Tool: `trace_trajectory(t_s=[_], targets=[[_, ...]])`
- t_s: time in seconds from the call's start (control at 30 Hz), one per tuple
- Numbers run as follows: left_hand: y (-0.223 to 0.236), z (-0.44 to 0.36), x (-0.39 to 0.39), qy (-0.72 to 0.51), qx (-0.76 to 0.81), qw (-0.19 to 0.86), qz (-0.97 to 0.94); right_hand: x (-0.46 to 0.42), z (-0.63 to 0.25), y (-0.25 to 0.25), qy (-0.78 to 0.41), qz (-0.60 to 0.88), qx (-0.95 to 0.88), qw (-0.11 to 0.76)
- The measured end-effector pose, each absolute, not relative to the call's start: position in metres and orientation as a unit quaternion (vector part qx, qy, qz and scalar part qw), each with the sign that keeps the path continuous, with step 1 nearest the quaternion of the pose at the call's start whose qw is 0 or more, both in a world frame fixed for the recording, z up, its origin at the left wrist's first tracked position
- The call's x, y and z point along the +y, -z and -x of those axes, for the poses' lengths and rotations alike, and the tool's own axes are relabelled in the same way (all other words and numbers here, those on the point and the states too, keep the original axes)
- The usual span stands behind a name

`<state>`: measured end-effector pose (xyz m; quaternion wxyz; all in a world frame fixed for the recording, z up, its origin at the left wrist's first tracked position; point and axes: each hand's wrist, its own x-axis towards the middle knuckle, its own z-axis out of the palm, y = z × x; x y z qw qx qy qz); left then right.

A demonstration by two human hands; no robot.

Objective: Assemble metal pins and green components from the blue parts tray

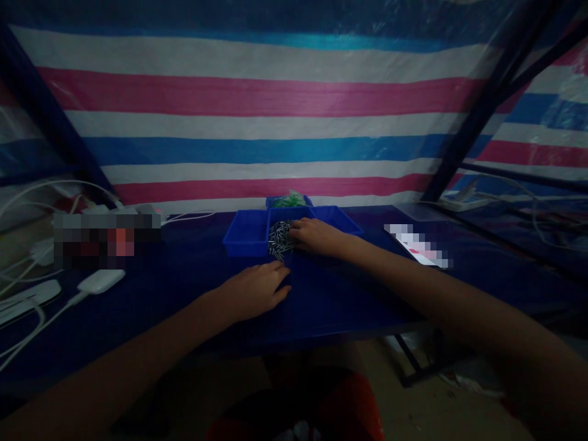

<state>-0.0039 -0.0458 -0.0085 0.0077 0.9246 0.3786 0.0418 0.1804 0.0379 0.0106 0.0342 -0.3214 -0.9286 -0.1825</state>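
Many metal pieces (pixel 278 239) lie just beside both hands (pixel 260 288) (pixel 319 236).

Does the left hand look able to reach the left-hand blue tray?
Probably yes: the left hand is just in front of that tray, nothing visible stands between, and the right hand is farther right.

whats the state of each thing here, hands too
left hand, fingers bent, thumb apart from fingers
right hand, fingers bent, tips at the metal pieces
metal pieces, loose, heaped between the side bins
left bin, upright, no lid
right bin, no lid, partly hidden
green plastic, crumpled, in the back bin
white charger, lying flat, cable attached
striped sheet, hung up
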Motion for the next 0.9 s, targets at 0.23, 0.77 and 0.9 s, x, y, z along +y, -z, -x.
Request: trace_trajectory(t_s=[0.23,0.77,0.9], targets=[[0.014,-0.001,-0.036,-0.059,0.359,-0.033,-0.931,0.037,-0.190,-0.018,0.159,0.315,-0.934,0.061],[0.015,-0.017,-0.029,-0.093,0.237,-0.143,-0.956,0.028,-0.249,-0.018,-0.064,0.354,-0.931,0.062],[0.014,-0.018,-0.041,-0.092,0.267,-0.093,-0.955,0.025,-0.240,-0.008,-0.019,0.387,-0.918,0.084]])
